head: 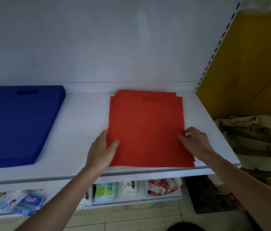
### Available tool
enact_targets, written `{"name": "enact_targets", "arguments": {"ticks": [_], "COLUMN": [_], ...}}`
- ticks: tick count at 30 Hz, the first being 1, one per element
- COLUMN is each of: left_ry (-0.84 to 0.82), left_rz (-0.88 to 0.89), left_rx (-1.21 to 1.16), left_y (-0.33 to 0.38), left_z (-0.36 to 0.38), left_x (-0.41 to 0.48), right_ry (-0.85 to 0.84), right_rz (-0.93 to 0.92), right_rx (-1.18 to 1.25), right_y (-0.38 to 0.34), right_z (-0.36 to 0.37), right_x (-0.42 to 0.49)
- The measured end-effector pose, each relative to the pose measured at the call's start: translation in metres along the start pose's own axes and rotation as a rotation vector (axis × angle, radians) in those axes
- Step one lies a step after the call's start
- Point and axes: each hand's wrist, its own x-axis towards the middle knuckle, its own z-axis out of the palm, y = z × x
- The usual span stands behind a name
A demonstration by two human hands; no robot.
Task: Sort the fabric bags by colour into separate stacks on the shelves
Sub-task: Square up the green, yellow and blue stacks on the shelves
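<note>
Two stacks of flat fabric bags lie well apart on a white shelf (84, 117). At the left sits the blue stack (19, 124), neatly squared, its cut-out handle toward the back wall. Toward the right lies the red stack (148, 129), its bags slightly fanned at the back corners. Both hands hold the red stack near its front end. The left hand (102, 150) grips the left edge, thumb pressed flat on top and fingers curled along the side. The right hand (196, 140) pinches the right edge between thumb and bent fingers. Below, a lower shelf (131, 200) carries small goods: a green-and-white packet (104, 191), red packets (162, 186) and a blue box (29, 202). Right of the shelving stand a yellow panel (248, 64) and a heap of patterned cloth (256, 135).
</note>
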Motion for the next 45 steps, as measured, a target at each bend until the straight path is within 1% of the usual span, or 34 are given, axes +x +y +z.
{"name": "enact_targets", "arguments": {"ticks": [2, 4, 6, 8, 9, 10, 11, 13, 15, 17, 18, 20, 22, 23, 25, 27, 28, 30, 33, 35, 38, 40, 42, 45], "left_ry": [-0.002, -0.036, -0.066, -0.035, -0.001, 0.024, 0.047, 0.058, 0.040, 0.012, -0.008, -0.080, -0.126, -0.125, -0.118, -0.144, -0.142, -0.121, -0.063, -0.088, -0.092, -0.075, -0.030, -0.003], "left_rz": [-0.020, -0.018, -0.019, -0.037, -0.043, -0.043, -0.031, -0.001, -0.013, -0.033, -0.048, -0.052, -0.037, -0.022, -0.029, -0.013, -0.024, -0.052, -0.071, -0.094, -0.067, -0.070, -0.092, -0.154], "left_rx": [-0.019, 0.016, 0.090, 0.151, 0.169, 0.174, 0.158, 0.066, -0.103, -0.301, -0.356, -0.376, -0.463, -0.513, -0.598, -0.635, -0.649, -0.684, -0.625, -0.519, -0.430, -0.382, -0.271, -0.128], "left_y": [0.004, 0.008, 0.013, 0.019, 0.021, 0.021, 0.023, 0.029, 0.035, 0.038, 0.041, 0.044, 0.048, 0.050, 0.048, 0.050, 0.054, 0.053, 0.060, 0.064, 0.058, 0.045, 0.037, 0.035], "left_z": [0.002, 0.007, 0.008, 0.004, 0.002, 0.002, 0.003, 0.006, 0.012, 0.017, 0.020, 0.024, 0.026, 0.024, 0.024, 0.023, 0.023, 0.024, 0.025, 0.027, 0.026, 0.019, 0.013, 0.014], "left_x": [0.002, 0.007, 0.014, 0.025, 0.031, 0.039, 0.046, 0.061, 0.075, 0.089, 0.094, 0.106, 0.114, 0.116, 0.125, 0.128, 0.126, 0.129, 0.131, 0.132, 0.133, 0.132, 0.128, 0.122], "right_ry": [0.013, 0.001, -0.089, -0.200, -0.204, -0.169, -0.105, -0.002, 0.009, 0.019, 0.029, 0.080, 0.167, 0.186, 0.141, 0.091, 0.104, 0.131, 0.157, 0.165, 0.152, 0.141, 0.113, 0.056], "right_rz": [0.034, 0.051, 0.066, 0.082, 0.071, 0.040, 0.009, 0.002, 0.003, -0.059, -0.105, -0.166, -0.145, -0.097, -0.025, -0.010, -0.016, -0.039, -0.065, -0.062, -0.037, -0.018, 0.000, -0.009], "right_rx": [0.008, -0.052, -0.067, -0.105, -0.141, -0.168, -0.140, 0.016, 0.070, 0.111, 0.142, 0.166, 0.189, 0.209, 0.211, 0.233, 0.229, 0.147, 0.084, 0.101, 0.111, 0.088, 0.051, -0.066], "right_y": [0.005, 0.010, 0.013, 0.010, 0.009, 0.008, 0.008, 0.003, -0.007, -0.017, -0.022, -0.027, -0.027, -0.026, -0.022, -0.019, -0.019, -0.020, -0.027, -0.031, -0.031, -0.029, -0.029, -0.035], "right_z": [-0.008, -0.017, -0.030, -0.042, -0.046, -0.048, -0.047, -0.040, -0.029, -0.016, -0.011, -0.007, -0.010, -0.013, -0.018, -0.020, -0.020, -0.019, -0.015, -0.012, -0.014, -0.018, -0.022, -0.016], "right_x": [0.004, 0.010, 0.020, 0.033, 0.041, 0.049, 0.057, 0.070, 0.081, 0.094, 0.097, 0.104, 0.112, 0.117, 0.124, 0.131, 0.134, 0.135, 0.136, 0.140, 0.143, 0.144, 0.143, 0.138]}}
